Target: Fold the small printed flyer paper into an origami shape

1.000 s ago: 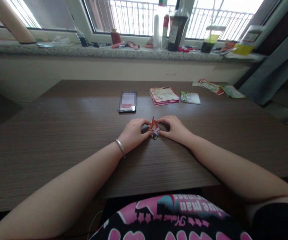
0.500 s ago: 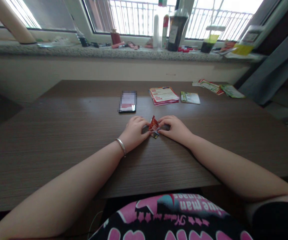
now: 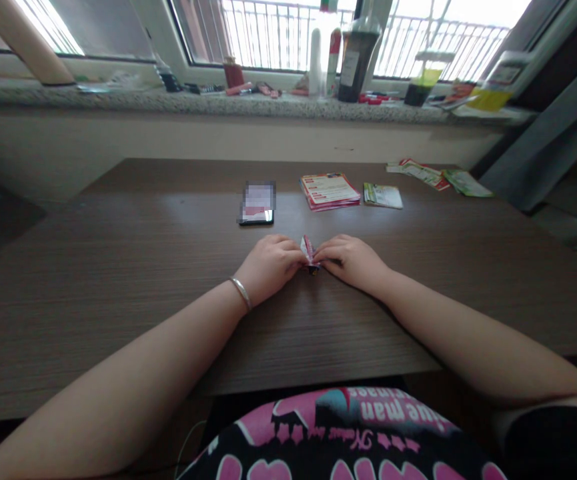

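Table: a dark wood-grain table [image 3: 118,267] fills the middle of the view. Its far edge runs below the window wall at 12 o'clock, and its near edge passes just beyond the person's lap at 6 o'clock.

Window sill: a speckled stone window sill [image 3: 208,100] lies beyond the table at 12 o'clock, crowded with a dark bottle [image 3: 356,70], a white bottle [image 3: 315,63] and a lidded jar of yellow-green liquid [image 3: 421,87].

Curtain: a grey curtain [image 3: 543,113] hangs at 2 o'clock, beyond the table's right side.

Open room: bare wood stretches from the hands toward the table's sides at 9 and 3 o'clock, and toward the near edge at 6 o'clock.

Paper stacks: a stack of red-and-white leaflets [image 3: 329,191] sits at 12 o'clock from the hands, well short of the far edge. A small green-and-white card [image 3: 383,195] lies just beside it at 1 o'clock, and loose leaflets [image 3: 418,173] lie near the far edge at 2 o'clock.

Phone: a smartphone [image 3: 257,203], its screen blurred out, lies face up at 11 o'clock, near the hands but not touching them.

Hands: the left hand [image 3: 268,267] and right hand [image 3: 352,261] rest on the table, closed in a pinch from either side on the same paper.

Folded paper: a narrow folded printed paper [image 3: 309,253] stands between the fingertips at the table's centre, its red-and-white point aimed at 12 o'clock.

Bangle: a silver bangle [image 3: 239,293] circles the left wrist.
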`<state>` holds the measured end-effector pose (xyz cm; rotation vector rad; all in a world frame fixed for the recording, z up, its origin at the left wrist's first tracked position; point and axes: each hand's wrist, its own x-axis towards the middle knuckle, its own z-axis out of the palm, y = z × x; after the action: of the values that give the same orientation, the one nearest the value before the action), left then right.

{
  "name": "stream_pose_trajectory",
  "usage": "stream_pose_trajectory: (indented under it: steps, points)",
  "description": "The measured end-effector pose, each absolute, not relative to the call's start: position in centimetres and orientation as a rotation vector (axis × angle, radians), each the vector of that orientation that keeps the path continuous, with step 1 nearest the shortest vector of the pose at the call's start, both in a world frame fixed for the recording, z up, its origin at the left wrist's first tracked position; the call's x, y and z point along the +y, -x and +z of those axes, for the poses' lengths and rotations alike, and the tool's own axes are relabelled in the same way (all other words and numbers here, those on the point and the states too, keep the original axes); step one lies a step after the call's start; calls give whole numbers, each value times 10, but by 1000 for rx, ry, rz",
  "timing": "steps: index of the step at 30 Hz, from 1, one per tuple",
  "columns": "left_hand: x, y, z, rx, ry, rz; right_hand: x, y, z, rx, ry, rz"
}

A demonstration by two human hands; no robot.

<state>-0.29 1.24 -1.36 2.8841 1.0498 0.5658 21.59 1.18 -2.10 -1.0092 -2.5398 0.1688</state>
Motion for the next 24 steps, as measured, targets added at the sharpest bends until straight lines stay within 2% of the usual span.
stream_pose_trajectory:
  steps: [24]
  points:
    - [4,-2,-3,1096,-3070,301,5,-216,-7,-2750,1047,-116]
